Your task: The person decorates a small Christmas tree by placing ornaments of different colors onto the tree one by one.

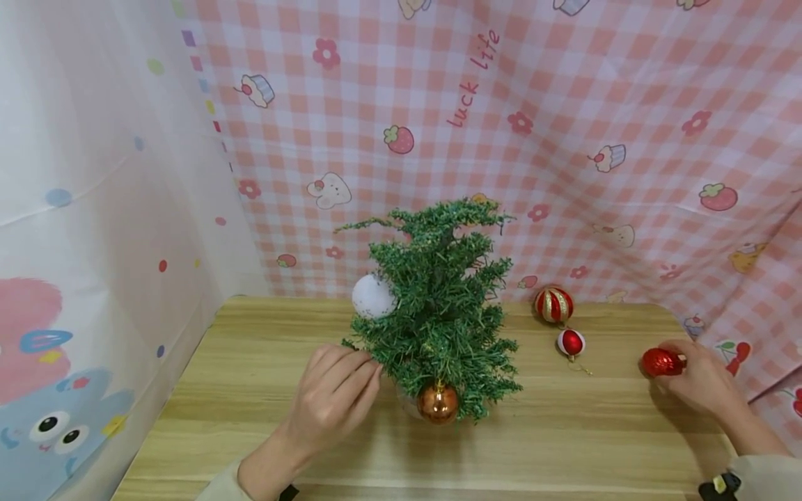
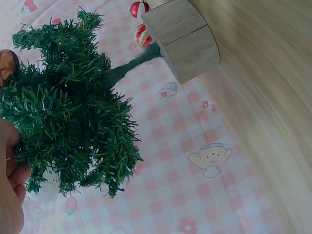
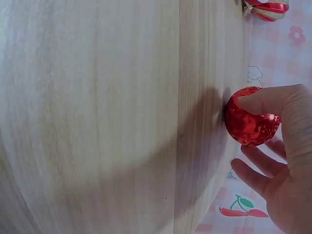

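A small green Christmas tree [image 1: 441, 299] stands on the table in the head view; its round wooden base [image 2: 187, 41] shows in the left wrist view. My left hand [image 1: 335, 393], fingers curled, pinches a branch tip low on the tree's left side. Just above that hand, a white ball [image 1: 374, 297] sits against the branches. From the front hangs a shiny copper bauble [image 1: 438, 403]. Over at the table's right end, my right hand [image 1: 698, 379] grips a glossy red bauble [image 3: 251, 119] between thumb and fingers, close to the tabletop.
Right of the tree lie a red-and-gold striped bauble [image 1: 554, 305] and a smaller red-and-white one [image 1: 571, 342] with a gold string. Behind the wooden table [image 1: 250, 390] hangs a pink checked curtain [image 1: 401, 90]. A white printed curtain [image 1: 113, 229] hangs at the left.
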Action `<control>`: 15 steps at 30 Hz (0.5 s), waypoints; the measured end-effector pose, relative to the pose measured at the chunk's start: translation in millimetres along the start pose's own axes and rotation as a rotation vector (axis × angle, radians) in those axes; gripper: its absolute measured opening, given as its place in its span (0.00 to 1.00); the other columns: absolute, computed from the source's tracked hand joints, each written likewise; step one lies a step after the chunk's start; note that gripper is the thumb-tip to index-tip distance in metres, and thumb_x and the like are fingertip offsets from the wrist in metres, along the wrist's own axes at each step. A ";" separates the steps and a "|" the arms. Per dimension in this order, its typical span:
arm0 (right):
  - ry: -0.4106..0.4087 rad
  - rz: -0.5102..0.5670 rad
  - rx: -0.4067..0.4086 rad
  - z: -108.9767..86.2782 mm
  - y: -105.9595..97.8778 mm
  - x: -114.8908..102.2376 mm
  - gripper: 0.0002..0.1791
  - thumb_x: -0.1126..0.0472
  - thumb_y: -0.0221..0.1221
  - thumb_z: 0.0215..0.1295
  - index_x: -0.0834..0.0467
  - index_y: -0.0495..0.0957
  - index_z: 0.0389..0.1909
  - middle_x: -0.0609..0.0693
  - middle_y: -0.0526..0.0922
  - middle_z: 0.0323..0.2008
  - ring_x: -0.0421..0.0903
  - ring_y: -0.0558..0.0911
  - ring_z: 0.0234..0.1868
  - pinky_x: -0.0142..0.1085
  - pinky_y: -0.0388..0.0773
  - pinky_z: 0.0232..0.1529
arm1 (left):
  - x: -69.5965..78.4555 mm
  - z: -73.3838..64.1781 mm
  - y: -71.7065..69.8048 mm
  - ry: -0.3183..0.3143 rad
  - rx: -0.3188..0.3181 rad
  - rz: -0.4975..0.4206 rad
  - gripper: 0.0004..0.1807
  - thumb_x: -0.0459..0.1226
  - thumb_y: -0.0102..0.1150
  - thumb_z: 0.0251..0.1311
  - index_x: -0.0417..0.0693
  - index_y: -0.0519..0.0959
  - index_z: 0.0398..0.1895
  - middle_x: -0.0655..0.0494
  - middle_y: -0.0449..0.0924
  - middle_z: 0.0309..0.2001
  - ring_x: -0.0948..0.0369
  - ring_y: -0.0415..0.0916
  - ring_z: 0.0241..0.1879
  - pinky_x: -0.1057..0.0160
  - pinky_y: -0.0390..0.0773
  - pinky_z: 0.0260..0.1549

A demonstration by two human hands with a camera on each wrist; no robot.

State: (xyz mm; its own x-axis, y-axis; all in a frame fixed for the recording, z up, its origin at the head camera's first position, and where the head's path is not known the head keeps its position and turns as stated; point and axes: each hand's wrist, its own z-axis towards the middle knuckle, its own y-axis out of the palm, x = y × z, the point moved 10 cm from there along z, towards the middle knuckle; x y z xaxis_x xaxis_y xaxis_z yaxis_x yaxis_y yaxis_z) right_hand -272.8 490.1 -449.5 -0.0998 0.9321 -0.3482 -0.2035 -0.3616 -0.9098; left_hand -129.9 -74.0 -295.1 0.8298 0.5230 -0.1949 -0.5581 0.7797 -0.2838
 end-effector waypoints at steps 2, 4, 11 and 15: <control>-0.027 0.012 0.010 0.4 -1.0 -1.8 0.35 0.66 0.77 0.41 0.69 0.78 0.54 0.76 0.79 0.49 0.68 0.80 0.42 0.48 0.73 0.33 | 0.0 -0.2 0.0 -0.001 -0.002 0.002 0.14 0.30 0.59 0.71 0.37 0.88 0.27 0.46 0.87 0.30 0.54 0.81 0.29 0.59 0.77 0.32; -0.047 0.024 0.013 1.0 -1.5 -2.6 0.34 0.69 0.76 0.38 0.69 0.79 0.53 0.74 0.81 0.46 0.62 0.81 0.37 0.44 0.72 0.31 | 0.2 -0.5 0.0 -0.003 -0.004 0.004 0.14 0.30 0.59 0.71 0.37 0.88 0.27 0.46 0.87 0.30 0.53 0.81 0.29 0.59 0.77 0.32; -0.138 0.066 0.060 2.0 -5.4 -7.0 0.32 0.77 0.73 0.31 0.66 0.81 0.46 0.67 0.84 0.41 0.39 0.76 0.34 0.28 0.67 0.30 | -0.1 -1.4 0.2 -0.014 -0.006 -0.001 0.14 0.30 0.59 0.71 0.37 0.88 0.27 0.46 0.87 0.30 0.53 0.81 0.29 0.59 0.76 0.32; -0.137 0.072 0.067 1.8 -6.4 -9.9 0.29 0.78 0.70 0.32 0.65 0.82 0.44 0.68 0.85 0.40 0.45 0.80 0.35 0.29 0.69 0.31 | -0.1 -1.7 0.4 -0.015 -0.009 0.001 0.14 0.30 0.59 0.71 0.37 0.88 0.27 0.46 0.87 0.30 0.53 0.81 0.29 0.59 0.76 0.31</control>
State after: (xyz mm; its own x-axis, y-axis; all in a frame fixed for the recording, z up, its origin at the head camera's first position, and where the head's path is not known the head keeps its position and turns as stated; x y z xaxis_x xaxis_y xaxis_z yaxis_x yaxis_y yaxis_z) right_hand -272.3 483.1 -439.8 -0.2474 0.8940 -0.3735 -0.2547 -0.4319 -0.8652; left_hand -130.3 -74.4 -296.9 0.8293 0.5287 -0.1807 -0.5586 0.7764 -0.2917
